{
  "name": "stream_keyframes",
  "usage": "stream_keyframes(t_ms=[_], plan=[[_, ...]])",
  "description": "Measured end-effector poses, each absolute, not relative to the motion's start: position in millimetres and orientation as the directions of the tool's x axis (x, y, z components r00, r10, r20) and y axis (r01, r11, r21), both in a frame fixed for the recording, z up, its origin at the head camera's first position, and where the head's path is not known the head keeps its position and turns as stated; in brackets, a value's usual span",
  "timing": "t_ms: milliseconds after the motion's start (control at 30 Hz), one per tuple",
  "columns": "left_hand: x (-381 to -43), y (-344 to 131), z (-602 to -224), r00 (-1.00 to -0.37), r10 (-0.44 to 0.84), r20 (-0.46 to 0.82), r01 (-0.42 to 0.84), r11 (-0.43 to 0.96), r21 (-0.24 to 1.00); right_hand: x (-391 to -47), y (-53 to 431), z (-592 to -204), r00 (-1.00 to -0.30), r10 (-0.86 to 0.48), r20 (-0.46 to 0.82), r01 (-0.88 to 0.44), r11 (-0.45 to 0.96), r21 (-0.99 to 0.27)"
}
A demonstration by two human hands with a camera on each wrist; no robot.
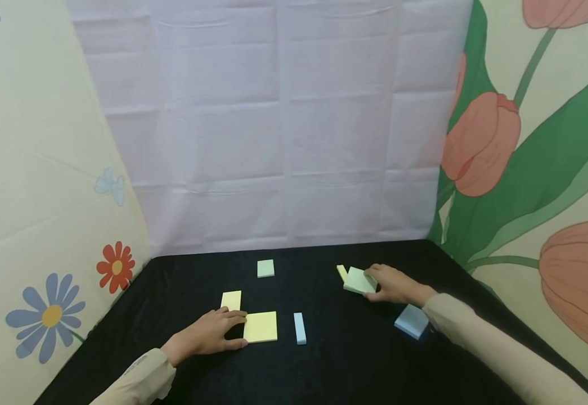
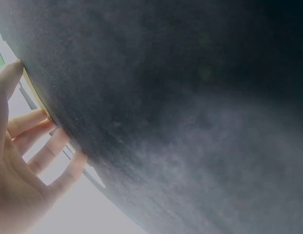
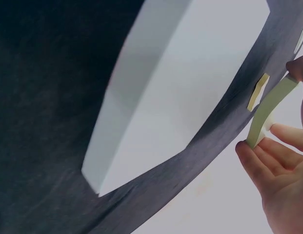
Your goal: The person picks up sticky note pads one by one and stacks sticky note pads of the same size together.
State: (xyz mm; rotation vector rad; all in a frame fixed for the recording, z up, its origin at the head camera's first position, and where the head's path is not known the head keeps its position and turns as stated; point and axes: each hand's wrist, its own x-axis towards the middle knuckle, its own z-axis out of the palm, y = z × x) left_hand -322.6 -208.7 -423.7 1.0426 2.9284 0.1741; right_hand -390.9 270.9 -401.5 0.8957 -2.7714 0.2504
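My left hand [image 1: 211,332] lies at the left side of a square yellow sticky note pad [image 1: 261,327]. Thumb and index fingertip bracket this pad at its two left corners, and its thin edge [image 2: 36,95] shows between them in the left wrist view. Behind the fingers lies a smaller yellow pad [image 1: 231,300], partly covered. My right hand [image 1: 397,284] pinches a pale green sticky note pad [image 1: 358,280] by opposite sides; it looks slightly bowed in the right wrist view. Beside it is a narrow yellow pad [image 1: 342,273], partly hidden.
A narrow blue pad [image 1: 300,328] lies right of the large yellow one. Near my right sleeve is a square blue pad [image 1: 411,322], large in the right wrist view. Another pale green pad [image 1: 265,268] sits farther back. Fabric hangings [image 1: 283,140] surround the black tabletop [image 1: 334,371].
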Motion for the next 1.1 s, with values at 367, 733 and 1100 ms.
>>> stream_keyframes(t_ms=[367,733,1100], plan=[[-323.5,-208.1,-421.5,-0.775,0.632,0.016,0.629,0.768,0.118,-388.8,254.9,-399.6,-0.773,-0.588,0.238,-0.621,0.779,-0.088],[-322.6,-206.0,-420.5,-0.768,0.640,0.019,0.636,0.759,0.142,-381.9,237.0,-398.7,-0.773,-0.604,0.193,-0.628,0.773,-0.094],[-324.0,-207.1,-420.5,-0.763,0.646,0.019,0.643,0.755,0.130,-381.4,225.4,-396.8,-0.773,-0.609,0.178,-0.628,0.774,-0.083]])
